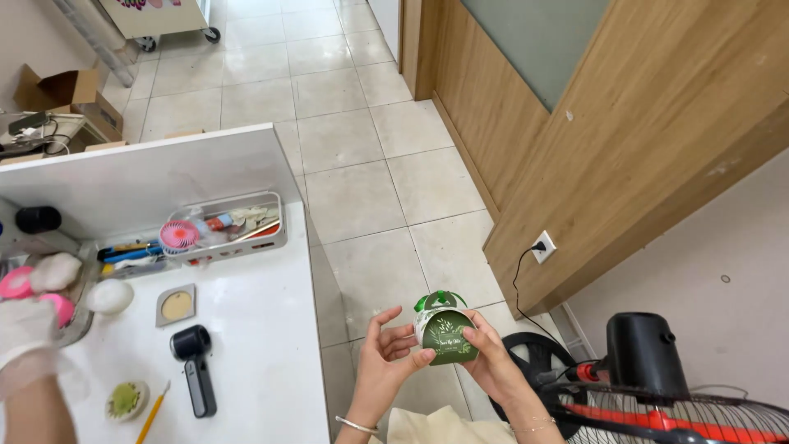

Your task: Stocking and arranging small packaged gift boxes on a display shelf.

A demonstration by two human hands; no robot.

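Both hands are gripping a small green gift box, a rounded paper box with pale leaf patterns and a looped top, and are holding it up in the air over the tiled floor, just right of the white table's edge. The left hand is pressing its thumb and curled fingertips against the box's left side, palm turned inward and wrist bent upward, with a thin silver bangle sitting lower on the forearm. The right hand is wrapping around the box's right and lower side, fingers closed over the front face, thumb tucked behind; a fine bracelet is circling that wrist. Both forearms are rising from the bottom edge of the view and angling toward each other.

Just right of the grip, a black and red standing fan is filling the lower corner, its cord running up to a wall socket beside a wooden door panel.

Left of the grip, the white table is carrying a black handheld device, a small square card with a round disc, a round green dish and an orange pencil. Farther left, another person's gloved hand is hovering near pink and white round items. Beyond those, a clear tray holding a pink mini fan and small tools is resting against a white partition.
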